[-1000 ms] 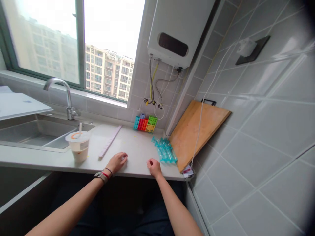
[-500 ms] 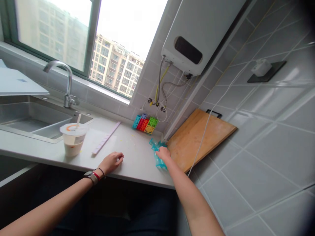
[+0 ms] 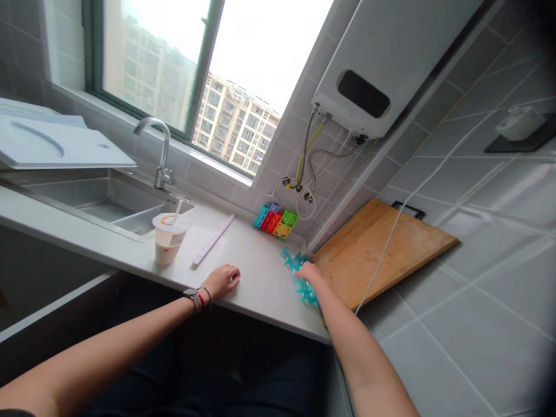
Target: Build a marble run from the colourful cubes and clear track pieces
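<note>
The right hand (image 3: 309,271) is now lying on the heap of clear teal plastic pieces (image 3: 304,289), beside the near edge of the wooden cutting board (image 3: 382,252). A second ago it was resting as a loose fist at the counter's front edge, short of the heap, and half a second ago it had already reached it. Its fingers are bending down over the pieces, but I cannot tell whether they are closing round any. The left hand (image 3: 221,281) is staying where it was: it is resting on the countertop (image 3: 256,272) near the front edge, fingers loosely curled and holding nothing, with a watch (image 3: 192,298) on its wrist. The view is also taking in more of the left side than before, so the sink (image 3: 108,200) and the white lid (image 3: 56,142) over its far end are showing more fully.

Counted, there are two hands, one teal heap whose separate pieces are too tangled and too far covered to number, and one cutting board leaning against the tiled wall with one white cable (image 3: 403,214) hanging across it. There is one lidded cup (image 3: 168,240) with a straw, standing between the sink and one pale flat strip (image 3: 214,238). One cluster of coloured blocks (image 3: 275,219) — blue, red, green and yellow — is sitting against the back wall. One faucet (image 3: 161,153) is arching over the sink, and one white water heater (image 3: 391,63) is hanging above the corner.
</note>
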Tool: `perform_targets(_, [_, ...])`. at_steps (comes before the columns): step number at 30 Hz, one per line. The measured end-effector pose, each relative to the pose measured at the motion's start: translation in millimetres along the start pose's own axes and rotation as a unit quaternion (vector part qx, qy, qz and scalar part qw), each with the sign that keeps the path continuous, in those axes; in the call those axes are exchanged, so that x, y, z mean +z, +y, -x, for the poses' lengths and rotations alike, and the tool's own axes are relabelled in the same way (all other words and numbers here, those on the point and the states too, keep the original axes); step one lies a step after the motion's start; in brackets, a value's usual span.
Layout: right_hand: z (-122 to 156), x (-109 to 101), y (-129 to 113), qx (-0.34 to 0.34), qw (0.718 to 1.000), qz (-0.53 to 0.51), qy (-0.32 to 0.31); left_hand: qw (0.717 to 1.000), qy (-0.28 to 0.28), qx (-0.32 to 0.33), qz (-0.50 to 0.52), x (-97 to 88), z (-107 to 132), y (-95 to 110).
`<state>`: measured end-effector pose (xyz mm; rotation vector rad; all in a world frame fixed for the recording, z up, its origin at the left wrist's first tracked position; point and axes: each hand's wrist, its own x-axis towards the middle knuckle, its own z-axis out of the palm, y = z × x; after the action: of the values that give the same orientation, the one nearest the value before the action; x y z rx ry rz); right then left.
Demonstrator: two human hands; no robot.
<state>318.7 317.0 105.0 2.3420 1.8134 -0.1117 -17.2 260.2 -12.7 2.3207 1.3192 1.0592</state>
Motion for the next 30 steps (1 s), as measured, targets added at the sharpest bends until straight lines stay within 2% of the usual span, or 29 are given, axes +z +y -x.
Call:
perform_targets(3, [2,-15,-2,-0.053,0.999,-0.006,0.004,1.0,-0.002,-0.002,0.008,-0.5,0,2])
perform_targets(7, [17,-22,-20,-0.141,0.989,-0.033,0.008,0.999,-0.003,-0.005,0.037,-1.8,0,5])
perform_targets(11, [39,-19,-48,-0.226,0.971,-0.08,0.01,0.995,0.002,-0.008,0.097,-7.0,-3,9])
perform_targets(15, [56,-8,-73,-0.295,0.944,-0.151,0.014,0.982,-0.018,-0.007,0.187,-12.0,-12,15])
perform_targets(19, [52,9,-89,-0.329,0.913,-0.241,0.003,0.959,-0.034,-0.05,0.278,-9.6,-39,16])
perform_targets(24, [13,22,-100,-0.3,0.876,-0.377,0.021,0.903,0.003,-0.151,0.403,0.9,-93,10])
perform_targets(26, [-6,25,-105,-0.282,0.849,-0.447,0.012,0.872,-0.001,-0.185,0.454,7.6,-115,9])
perform_targets(27, [-15,27,-108,-0.273,0.824,-0.496,-0.002,0.857,-0.007,-0.198,0.475,11.8,-125,8])
perform_targets(30, [-40,36,-120,-0.235,0.712,-0.66,-0.05,0.823,-0.01,-0.23,0.519,28.1,-144,5])
